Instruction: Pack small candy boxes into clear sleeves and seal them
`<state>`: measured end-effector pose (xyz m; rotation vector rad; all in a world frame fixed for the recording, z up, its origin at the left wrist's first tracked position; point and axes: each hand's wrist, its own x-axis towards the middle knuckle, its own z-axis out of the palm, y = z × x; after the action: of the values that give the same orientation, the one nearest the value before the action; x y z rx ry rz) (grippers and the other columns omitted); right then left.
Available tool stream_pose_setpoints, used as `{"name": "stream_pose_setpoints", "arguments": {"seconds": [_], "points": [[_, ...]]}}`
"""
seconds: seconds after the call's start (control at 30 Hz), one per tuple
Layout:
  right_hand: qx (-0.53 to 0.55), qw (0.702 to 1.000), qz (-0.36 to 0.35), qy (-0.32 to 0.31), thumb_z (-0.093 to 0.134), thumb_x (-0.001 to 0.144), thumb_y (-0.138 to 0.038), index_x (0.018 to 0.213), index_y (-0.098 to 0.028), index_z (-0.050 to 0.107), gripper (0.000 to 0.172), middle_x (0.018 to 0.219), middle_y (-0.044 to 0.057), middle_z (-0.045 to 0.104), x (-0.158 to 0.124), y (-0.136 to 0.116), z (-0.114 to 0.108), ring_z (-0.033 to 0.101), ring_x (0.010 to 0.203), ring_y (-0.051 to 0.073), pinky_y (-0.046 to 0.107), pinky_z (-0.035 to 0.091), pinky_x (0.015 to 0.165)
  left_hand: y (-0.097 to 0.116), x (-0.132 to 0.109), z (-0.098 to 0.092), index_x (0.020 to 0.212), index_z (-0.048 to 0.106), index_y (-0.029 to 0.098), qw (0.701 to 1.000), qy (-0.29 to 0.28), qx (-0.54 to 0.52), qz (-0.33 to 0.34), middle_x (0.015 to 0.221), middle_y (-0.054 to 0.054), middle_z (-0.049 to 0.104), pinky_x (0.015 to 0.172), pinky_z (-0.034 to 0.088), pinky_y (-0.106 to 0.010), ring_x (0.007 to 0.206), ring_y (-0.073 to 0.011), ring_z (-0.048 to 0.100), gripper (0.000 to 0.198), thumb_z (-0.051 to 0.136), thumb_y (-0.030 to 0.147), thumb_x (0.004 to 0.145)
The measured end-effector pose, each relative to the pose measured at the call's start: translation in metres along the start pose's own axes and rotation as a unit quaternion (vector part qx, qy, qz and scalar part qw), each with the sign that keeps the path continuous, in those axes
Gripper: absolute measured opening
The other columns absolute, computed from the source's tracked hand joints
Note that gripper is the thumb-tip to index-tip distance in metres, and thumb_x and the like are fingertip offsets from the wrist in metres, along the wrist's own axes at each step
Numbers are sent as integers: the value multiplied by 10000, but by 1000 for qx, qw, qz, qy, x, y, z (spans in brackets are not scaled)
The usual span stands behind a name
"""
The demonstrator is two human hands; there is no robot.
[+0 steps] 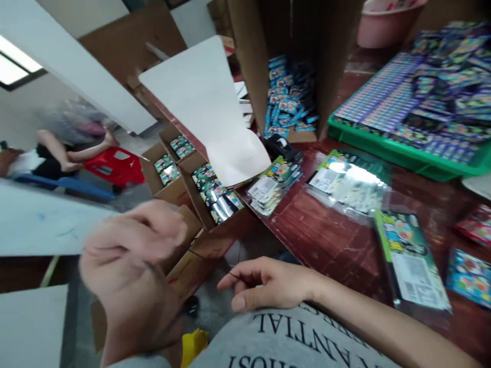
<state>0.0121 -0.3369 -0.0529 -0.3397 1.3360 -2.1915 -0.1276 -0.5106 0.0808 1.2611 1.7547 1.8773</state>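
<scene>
My left hand (132, 245) is raised at the left, somewhat blurred, with its fingers curled in. Whatever it may hold is hidden. Low in front of my grey shirt, my right hand (264, 283) hangs with fingers loosely bent and the thumb apart, nothing visible in it. Beyond the hands stands an open cardboard box (192, 166) holding green-and-black packets (209, 189). On the dark red table, a small stack of similar packets (268, 186) lies at the edge. A clear bag of packets (347, 179) and a single wrapped pack (410, 258) lie farther right.
A green tray (387, 156) is heaped with purple packets. Blue packets (286, 97) fill a tall cardboard box. A white curved board (203, 97) leans over the table's edge. A pink basin (387, 23) stands behind. At the left, another person sits near a red plastic stool (117, 166).
</scene>
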Motion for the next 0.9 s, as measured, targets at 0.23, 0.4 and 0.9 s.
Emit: {"name": "stream_pose_setpoints", "arguments": {"seconds": [0.23,0.4,0.9], "points": [[-147,976,-53,150,555,1018,-386,1113,-242,714,235,894,-15,692,37,-35,-3,615,803,107,258,472,788,-46,-24,-89,1026,746,216,998,49,-29,27,952,-18,673,617,544,-250,678,-98,615,124,683,280,940],[-164,941,-210,206,645,956,-460,852,-228,690,257,815,-20,646,76,-74,7,573,752,113,247,458,691,-123,-48,-11,1270,653,205,924,-241,-226,-193,1114,-103,710,895,528,-407,1067,-303,667,750,783,700,722],[-358,804,-202,431,638,962,-341,1292,-308,599,334,1427,81,541,45,-40,-24,511,1352,254,433,476,1102,-234,29,-218,1133,617,159,825,444,36,-348,783,14,581,484,451,-189,543,-72,502,269,507,386,1041]]}}
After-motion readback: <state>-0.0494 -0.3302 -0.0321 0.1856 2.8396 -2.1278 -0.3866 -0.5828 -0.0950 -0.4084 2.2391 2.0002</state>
